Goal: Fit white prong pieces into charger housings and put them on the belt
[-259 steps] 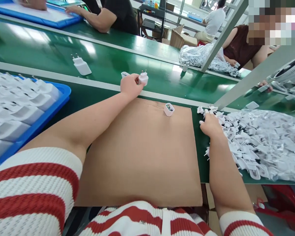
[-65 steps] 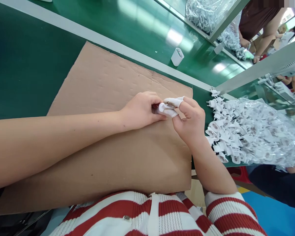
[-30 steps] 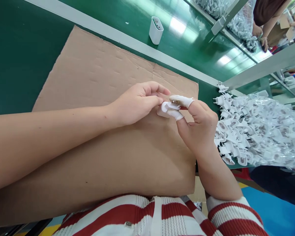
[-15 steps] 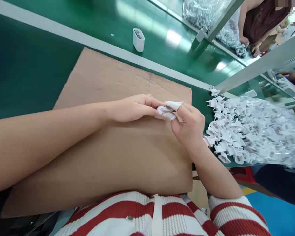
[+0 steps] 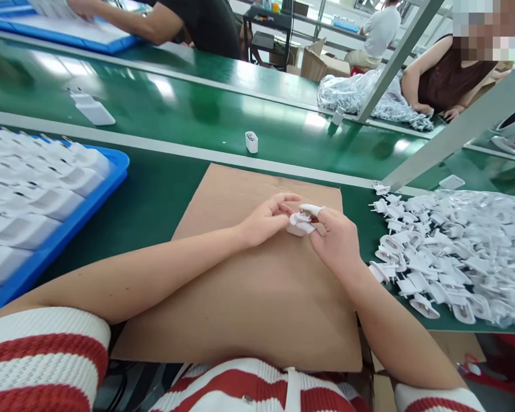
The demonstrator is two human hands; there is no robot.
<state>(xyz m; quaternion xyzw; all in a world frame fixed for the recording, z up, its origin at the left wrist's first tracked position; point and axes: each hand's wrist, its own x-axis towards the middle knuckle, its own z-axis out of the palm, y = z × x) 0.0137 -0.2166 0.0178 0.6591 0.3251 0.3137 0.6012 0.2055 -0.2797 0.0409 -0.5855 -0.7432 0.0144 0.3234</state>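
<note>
Two hands of yours in view, both over one cardboard sheet [image 5: 249, 309]. Your right hand [image 5: 337, 237] pinches one white charger piece [image 5: 296, 230] between thumb and finger, both wearing white finger covers [image 5: 311, 209] (two counted). Whether the piece is one part or two joined: too covered to tell. Your left hand [image 5: 266, 222] sits just beside it, fingers loosely curved, thumb tip by its near edge; cannot tell whether that hand grips.

Beyond your hands, on the green surface [image 5: 189, 123], one white housing [image 5: 251, 144] stands upright, open end up. Farther to the left of it, one charger with two pins [image 5: 95, 110] lies on its side. Left of your left forearm, one blue tray [image 5: 122, 164] holds rows of white chargers [image 5: 34, 212], too many to count. Right of your right hand, one heap of white plug pieces [image 5: 429, 269], also past counting, running under a clear plastic bag [image 5: 502, 246]. Well beyond your hands, three other people: one black top [image 5: 212, 28], one white top [image 5: 380, 31], one brown top [image 5: 448, 74].
</note>
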